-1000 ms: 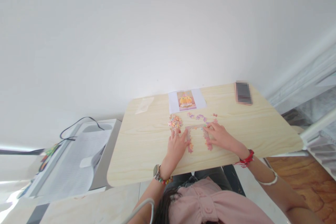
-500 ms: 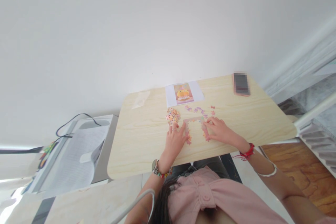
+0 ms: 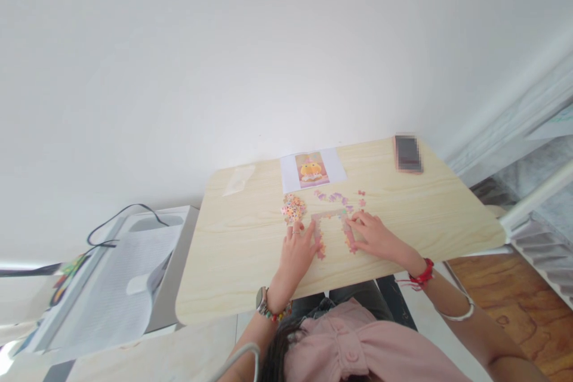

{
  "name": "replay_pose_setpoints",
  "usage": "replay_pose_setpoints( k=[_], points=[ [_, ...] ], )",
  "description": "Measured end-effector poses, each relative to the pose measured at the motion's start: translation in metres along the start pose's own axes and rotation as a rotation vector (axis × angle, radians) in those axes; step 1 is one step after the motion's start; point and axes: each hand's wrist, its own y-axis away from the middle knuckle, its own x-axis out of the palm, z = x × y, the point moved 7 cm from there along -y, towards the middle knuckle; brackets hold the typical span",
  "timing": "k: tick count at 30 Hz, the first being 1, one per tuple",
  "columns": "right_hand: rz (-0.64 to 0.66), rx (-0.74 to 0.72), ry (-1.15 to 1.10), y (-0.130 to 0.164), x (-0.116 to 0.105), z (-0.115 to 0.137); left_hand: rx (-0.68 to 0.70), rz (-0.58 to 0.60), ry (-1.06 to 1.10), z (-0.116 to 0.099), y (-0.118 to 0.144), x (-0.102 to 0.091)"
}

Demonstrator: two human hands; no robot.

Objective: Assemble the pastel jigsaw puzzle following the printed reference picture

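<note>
Light wooden table (image 3: 233, 262) against a white wall, seen from above. A person in a pink top sits at the near edge with both arms stretched forward over it.

Middle of the table: a partly joined jigsaw frame (image 3: 332, 228), pink and orange edge pieces forming the far side and two side strips, with bare wood inside. It lies flat between the two hands.

Left hand (image 3: 298, 249): palm down, fingers spread flat on the table, fingertips touching the left strip of the frame. Not clenched, and it grasps nothing that shows. A watch and a beaded bracelet sit on that wrist.

Right hand (image 3: 375, 236): palm down, fingers extended and resting on the right strip of the frame near its far corner. Whether a fingertip pins a single piece is too small to tell. A red cord is on that wrist, with a silver bangle further up the forearm.

Just left of the frame's far corner, close to the left fingertips: a heap of loose puzzle pieces (image 3: 293, 208). Beyond the frame: a short scatter of purple pieces (image 3: 333, 196), with a few more to the right.

Far edge: a reference picture (image 3: 311, 169) on white paper, showing an orange figure. Far right corner: a phone (image 3: 407, 154), lying flat. Far left: a small clear bag (image 3: 238, 179).

Left of the table: a white and grey unit (image 3: 111, 274) with a black cable.
</note>
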Motion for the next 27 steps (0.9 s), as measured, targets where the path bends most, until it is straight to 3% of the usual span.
replay_pose_setpoints(
  k=[5, 9, 12, 17, 22, 27],
  points=[
    [-0.089, 0.023, -0.046, 0.001, -0.003, -0.011, 0.056, -0.076, 0.074, 0.0, 0.001, 0.0],
    [-0.235, 0.065, -0.029, -0.007, -0.02, -0.032, 0.073, -0.181, 0.13, 0.005, 0.001, -0.008],
    [-0.271, 0.077, -0.001, -0.023, -0.034, -0.044, 0.024, -0.225, 0.137, 0.014, 0.001, -0.016],
    [-0.209, 0.029, 0.034, -0.062, -0.043, -0.044, -0.04, -0.257, 0.149, 0.023, 0.004, -0.024],
    [-0.058, -0.024, 0.047, -0.105, -0.034, -0.031, -0.056, -0.255, 0.149, 0.026, 0.007, -0.023],
    [-0.05, 0.03, 0.092, -0.137, -0.024, -0.015, -0.056, -0.271, 0.142, 0.03, 0.009, -0.025]
  ],
)
